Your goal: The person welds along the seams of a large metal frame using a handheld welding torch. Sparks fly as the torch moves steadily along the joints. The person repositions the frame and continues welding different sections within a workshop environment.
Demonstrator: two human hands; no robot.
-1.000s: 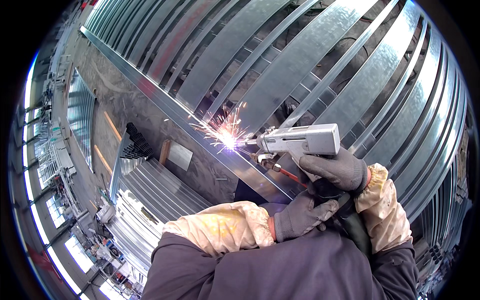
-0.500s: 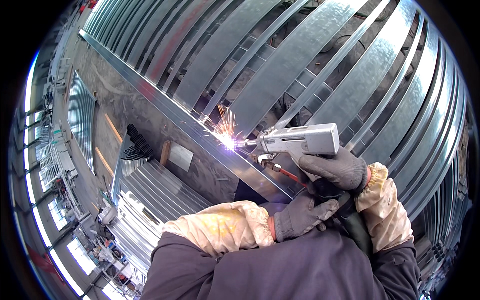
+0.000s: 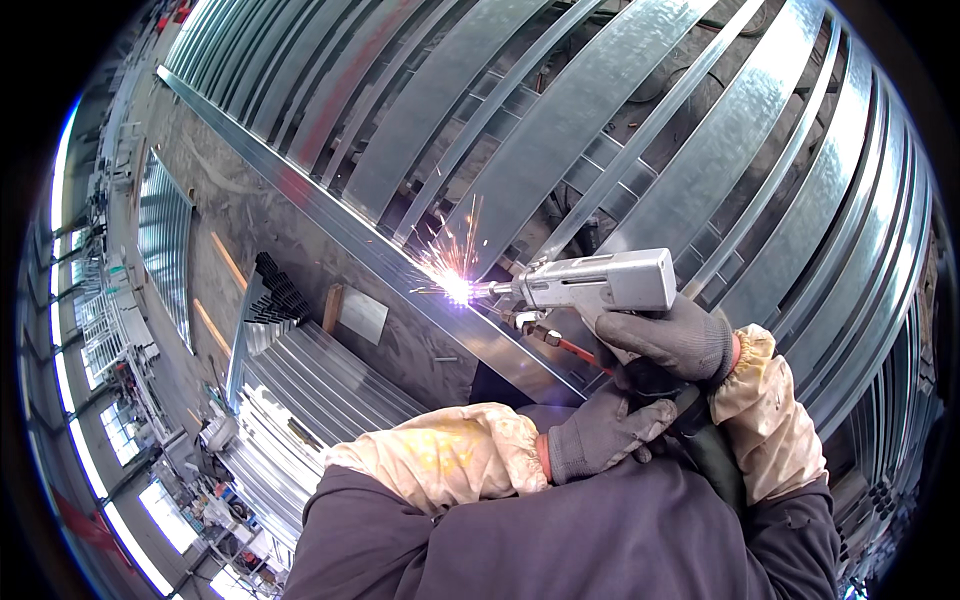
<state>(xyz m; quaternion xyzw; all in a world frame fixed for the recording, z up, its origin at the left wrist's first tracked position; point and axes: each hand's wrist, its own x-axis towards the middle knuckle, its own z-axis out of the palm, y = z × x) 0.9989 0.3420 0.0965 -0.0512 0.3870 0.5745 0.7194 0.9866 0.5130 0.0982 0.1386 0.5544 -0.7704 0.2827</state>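
Here, welding on a galvanised steel frame (image 3: 330,215).
Right hand (image 3: 675,340) grips the grey welding gun (image 3: 600,282), sparks (image 3: 455,285) at its tip; left hand (image 3: 600,435) is curled around the gun's partly hidden cable (image 3: 710,455).

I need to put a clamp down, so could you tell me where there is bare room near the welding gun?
Bare concrete floor lies left of the long steel rail, above the stacked sheets. Crowded around the sparks, welding gun and slats.

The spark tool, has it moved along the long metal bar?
Cannot tell. The grey welding gun in the right hand keeps its tip on the long metal rail, and the sparks sit at about the same spot as before.
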